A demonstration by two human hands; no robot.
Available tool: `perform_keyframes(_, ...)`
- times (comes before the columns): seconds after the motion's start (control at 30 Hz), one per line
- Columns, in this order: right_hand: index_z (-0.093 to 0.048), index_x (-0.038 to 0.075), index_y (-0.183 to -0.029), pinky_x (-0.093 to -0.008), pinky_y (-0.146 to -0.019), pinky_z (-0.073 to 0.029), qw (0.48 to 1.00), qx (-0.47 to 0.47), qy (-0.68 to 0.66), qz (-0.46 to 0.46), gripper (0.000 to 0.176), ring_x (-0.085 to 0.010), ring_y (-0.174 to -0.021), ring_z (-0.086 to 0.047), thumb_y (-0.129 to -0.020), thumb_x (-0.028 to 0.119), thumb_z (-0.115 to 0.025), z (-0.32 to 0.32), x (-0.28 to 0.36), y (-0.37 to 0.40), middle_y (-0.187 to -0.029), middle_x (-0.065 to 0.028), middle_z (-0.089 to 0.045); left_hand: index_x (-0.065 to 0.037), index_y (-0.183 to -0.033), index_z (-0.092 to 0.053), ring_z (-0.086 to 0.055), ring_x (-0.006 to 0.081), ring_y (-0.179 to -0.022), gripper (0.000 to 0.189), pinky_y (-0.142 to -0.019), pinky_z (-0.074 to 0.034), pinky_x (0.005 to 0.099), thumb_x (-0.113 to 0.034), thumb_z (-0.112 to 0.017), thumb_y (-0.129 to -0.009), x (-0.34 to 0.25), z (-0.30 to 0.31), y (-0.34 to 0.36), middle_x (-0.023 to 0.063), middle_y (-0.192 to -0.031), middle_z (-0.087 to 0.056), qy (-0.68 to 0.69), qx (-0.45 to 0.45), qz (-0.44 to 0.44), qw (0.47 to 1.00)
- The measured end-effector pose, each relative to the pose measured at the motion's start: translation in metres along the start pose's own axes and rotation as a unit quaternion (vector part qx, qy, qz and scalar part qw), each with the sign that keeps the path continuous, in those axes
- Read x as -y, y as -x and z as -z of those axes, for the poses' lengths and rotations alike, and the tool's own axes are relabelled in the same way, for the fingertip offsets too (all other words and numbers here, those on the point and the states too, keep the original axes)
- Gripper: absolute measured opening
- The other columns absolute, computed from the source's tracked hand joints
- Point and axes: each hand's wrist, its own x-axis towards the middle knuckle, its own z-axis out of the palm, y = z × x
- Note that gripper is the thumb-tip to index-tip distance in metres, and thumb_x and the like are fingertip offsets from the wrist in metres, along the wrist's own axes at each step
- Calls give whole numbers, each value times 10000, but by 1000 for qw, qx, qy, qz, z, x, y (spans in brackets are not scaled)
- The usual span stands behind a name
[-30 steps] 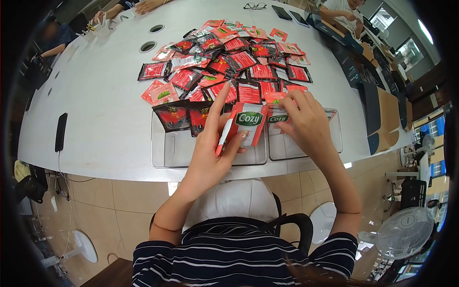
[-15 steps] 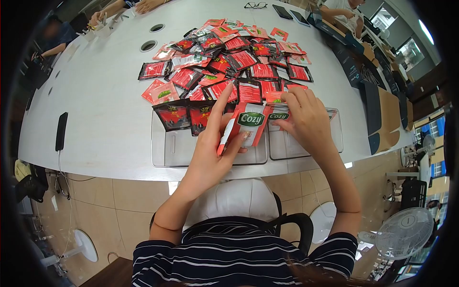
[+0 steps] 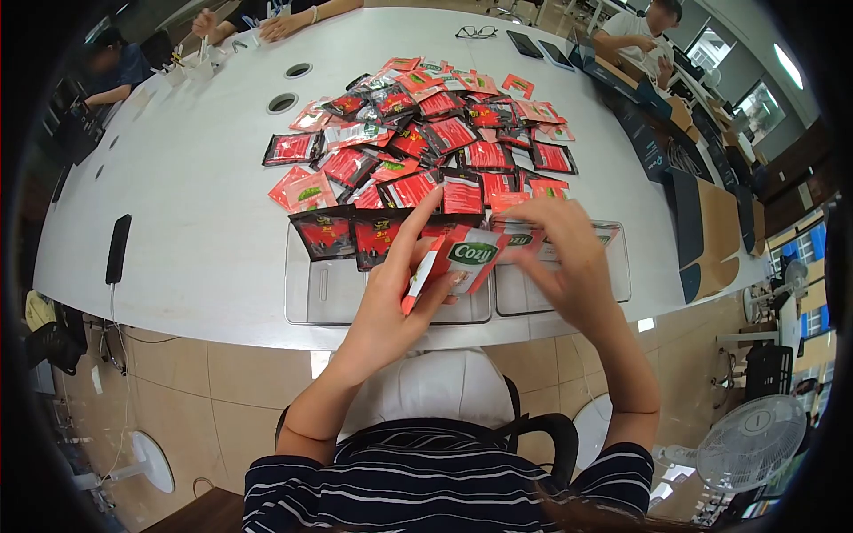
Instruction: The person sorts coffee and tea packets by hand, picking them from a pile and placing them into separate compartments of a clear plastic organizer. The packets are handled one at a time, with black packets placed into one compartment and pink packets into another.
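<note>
My left hand (image 3: pixel 395 275) grips several red-and-white Cozy sachets (image 3: pixel 473 255), fanned and tilted above the clear trays. My right hand (image 3: pixel 569 258) is just to their right, its thumb and fingers closed on another Cozy sachet (image 3: pixel 518 240), blurred by motion. Below my left hand is the left clear tray (image 3: pixel 333 306), with black-and-red coffee sachets (image 3: pixel 324 235) standing along its back. Under my right hand lies the right clear tray (image 3: pixel 533 306); Cozy sachets show at its back, partly hidden by the hand.
Behind the trays spreads a heap of mixed red and black sachets (image 3: pixel 426 120). Glasses (image 3: pixel 476 32) and two phones (image 3: pixel 538 46) lie at the far side. Open cardboard boxes (image 3: pixel 706 222) line the right edge; a black power bank (image 3: pixel 118 249) lies left. Other people sit around the table.
My right hand has moved slightly down and right, pulling its sachet a little away from those in my left hand. The view has shifted slightly; the left hand keeps its hold.
</note>
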Motion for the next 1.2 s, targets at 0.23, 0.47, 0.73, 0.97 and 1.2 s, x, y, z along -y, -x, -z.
perform_keyframes(0.23,-626,52,-883,-333,-710,-442,990,35,-119,-60,234,-222,-814,-564,-682,42,-745,-4,4,8,-880,-63,-618,-75,-1295,-372,-570,162,-1024,494,-765,-516,284,72,-545,-856,5,-1,0,134,-1210,-553,8,13,-30,999)
perform_keyframes(0.47,-656,70,-875,-304,-615,-451,980,-61,-23,-188,202,-194,-782,-578,-700,-18,-703,45,-20,28,-838,-51,-634,-57,-1019,-416,-580,217,-1097,71,-832,-497,305,-90,-452,-968,11,4,1,184,-1221,-568,24,37,-22,999)
perform_keyframes(0.73,-585,85,-813,-344,-725,-390,977,86,173,-88,254,-219,-840,-511,-621,70,-752,34,-42,51,-830,-19,-541,27,-918,-648,-617,262,-1039,328,-912,-470,345,143,-460,-675,7,7,-1,160,-1079,-644,-81,58,-71,992)
perform_keyframes(0.97,-541,103,-916,-338,-694,-372,960,64,249,-110,410,-207,-823,-483,-587,121,-784,21,-43,42,-876,-15,-496,-2,-945,-679,-632,235,-981,351,-855,-476,308,114,-529,-650,6,4,-3,124,-1046,-662,-107,54,-71,990)
perform_keyframes(1.2,-518,98,-957,-332,-686,-361,961,50,251,-108,463,-201,-825,-477,-588,152,-794,21,-44,43,-886,-15,-486,9,-972,-672,-622,221,-991,301,-865,-465,298,96,-590,-696,0,2,-4,119,-1043,-652,-139,42,-92,985)
